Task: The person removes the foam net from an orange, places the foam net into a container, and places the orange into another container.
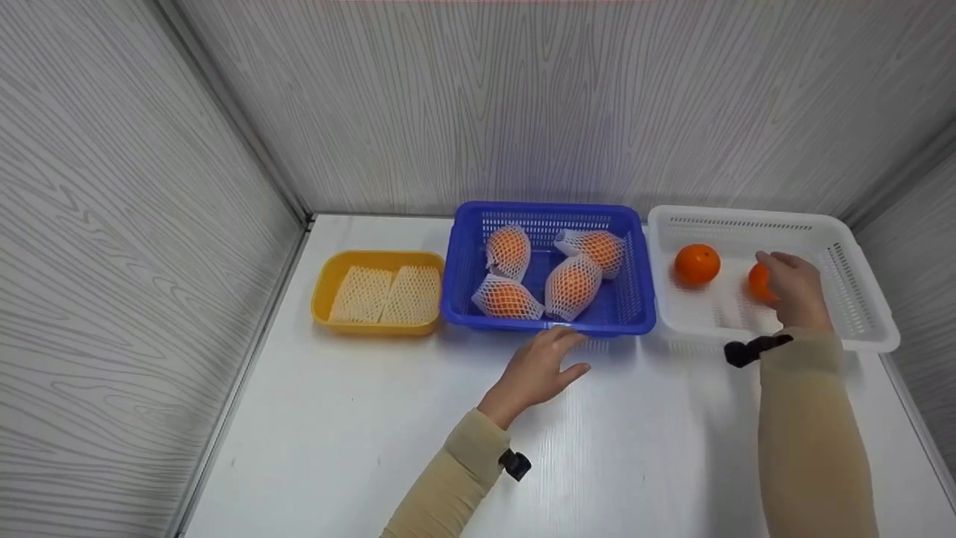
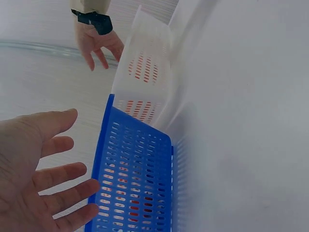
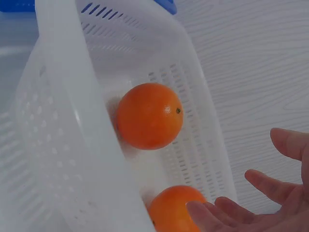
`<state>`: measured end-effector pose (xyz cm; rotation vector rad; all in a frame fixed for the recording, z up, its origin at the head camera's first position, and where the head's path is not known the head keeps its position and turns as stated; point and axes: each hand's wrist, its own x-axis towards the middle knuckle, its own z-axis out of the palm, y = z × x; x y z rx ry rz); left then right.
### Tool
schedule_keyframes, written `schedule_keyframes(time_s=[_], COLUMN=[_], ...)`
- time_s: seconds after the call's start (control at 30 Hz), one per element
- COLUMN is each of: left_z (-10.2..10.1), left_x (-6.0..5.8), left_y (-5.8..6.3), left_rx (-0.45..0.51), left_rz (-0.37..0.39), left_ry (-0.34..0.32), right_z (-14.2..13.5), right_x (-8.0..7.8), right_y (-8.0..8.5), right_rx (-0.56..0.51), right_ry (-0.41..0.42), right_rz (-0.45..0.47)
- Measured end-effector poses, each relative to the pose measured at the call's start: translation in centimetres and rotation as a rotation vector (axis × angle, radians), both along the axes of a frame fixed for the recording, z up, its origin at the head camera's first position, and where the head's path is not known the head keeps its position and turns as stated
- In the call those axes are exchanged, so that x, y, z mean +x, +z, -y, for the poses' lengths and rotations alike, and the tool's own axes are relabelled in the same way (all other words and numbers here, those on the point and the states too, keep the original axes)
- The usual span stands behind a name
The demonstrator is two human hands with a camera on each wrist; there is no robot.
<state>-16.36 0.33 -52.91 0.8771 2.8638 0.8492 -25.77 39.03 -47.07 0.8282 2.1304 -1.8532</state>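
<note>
My right hand (image 1: 801,295) is over the white basket (image 1: 870,291), its fingers spread and loosely bent above an orange (image 1: 759,284) that it partly hides in the head view. In the right wrist view, that orange (image 3: 174,212) lies beside the fingertips, with no grip around it. Another orange (image 3: 150,116) sits bare in the same basket. Near the front rim of the blue basket (image 1: 478,323), my left hand (image 1: 532,373) hangs with fingers extended and thumb apart, holding nothing. Inside the blue basket are several oranges in white foam nets (image 1: 573,288).
At the left stands a yellow tray (image 1: 323,299) with flat foam net sleeves (image 1: 412,294) in two stacks. The three containers line up along the back of a white table (image 1: 336,418). Wood-grain panels (image 1: 523,97) rise behind and at both sides.
</note>
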Motion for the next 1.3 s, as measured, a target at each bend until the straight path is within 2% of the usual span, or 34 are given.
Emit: schedule_keyframes(time_s=[0.2,0.3,0.63,0.87,1.1,1.3], left_z=[1.8,2.8,6.4,8.6,9.9,10.2], left_x=[-0.2,-0.4,-1.4,-2.6,-4.3,-5.9], left_y=[0.8,1.2,2.9,3.2,3.7,4.0], left_rx=[0.042,0.05,0.087,0.12,0.112,0.073], left_rz=[-0.013,-0.02,0.018,-0.01,0.02,0.056], left_ry=[0.052,0.08,0.189,0.26,0.301,0.306], right_z=[2.5,3.8,8.3,11.0,13.5,14.7], right_x=[0.2,0.3,1.5,1.9,2.8,4.0], right_y=[1.1,1.4,2.2,2.4,1.9,0.7], right_rx=[0.084,0.152,0.251,0.292,0.309,0.305], right_ry=[0.039,0.096,0.283,0.372,0.428,0.501], right_rz=[-0.084,-0.121,-0.231,-0.31,-0.295,-0.279])
